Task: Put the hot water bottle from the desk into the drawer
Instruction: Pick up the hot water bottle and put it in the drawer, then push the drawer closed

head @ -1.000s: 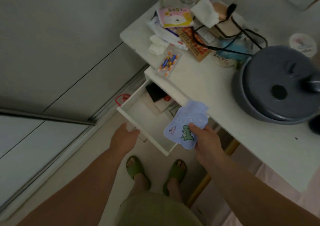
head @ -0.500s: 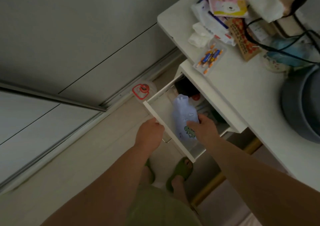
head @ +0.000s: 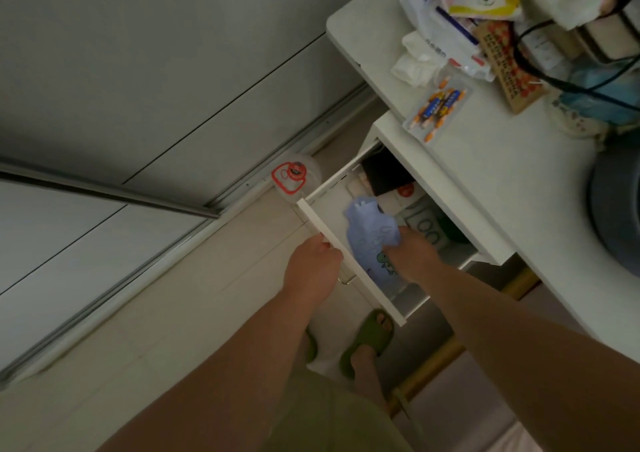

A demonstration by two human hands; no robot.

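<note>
Lowered further since a moment ago: bottle (head: pixel 367 233), now down inside the drawer (head: pixel 349 261) rather than above its front edge. Pinched near its dinosaur print by right hand (head: pixel 410 256), fingers closed on the fabric, neck end pointing away from the hand. Gripped by left hand (head: pixel 313 271): drawer front, just left of the bottle, fingers curled over the edge. Beyond the right hand, deeper in the drawer, dark and white items. Up right, desk (head: pixel 519 181), cluttered.
</note>
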